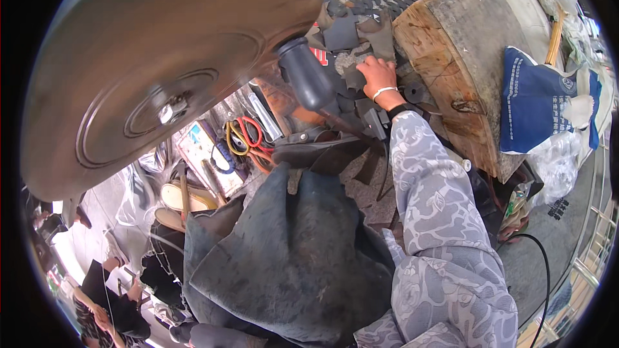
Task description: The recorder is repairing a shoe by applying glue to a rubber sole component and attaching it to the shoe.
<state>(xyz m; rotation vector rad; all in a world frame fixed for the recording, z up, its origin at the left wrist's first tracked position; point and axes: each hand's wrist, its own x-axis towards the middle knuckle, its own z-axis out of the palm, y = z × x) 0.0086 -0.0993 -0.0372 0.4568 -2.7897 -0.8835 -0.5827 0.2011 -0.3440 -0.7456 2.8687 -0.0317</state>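
My right hand (378,76) reaches out over a pile of dark flat scraps, which look like rubber or leather. Its fingers are apart and bent downward, touching the pile beside a small dark scrap (353,78). A pale band and a dark strap circle the wrist. Close to the hand lies a grey-green scrap (382,40) and a larger slate-coloured one (342,33). Left of it juts a dark, bottle-shaped handle (308,77) attached to a big brown wheel-like metal part (174,45). My left hand does not show.
A thick wooden block (451,58) stands to the right, with a blue bag (538,103) beyond it. Scissors with red and yellow handles (248,138) and a sandal (187,196) lie at left. A dark apron (296,245) covers my lap. Another person (106,303) is at lower left.
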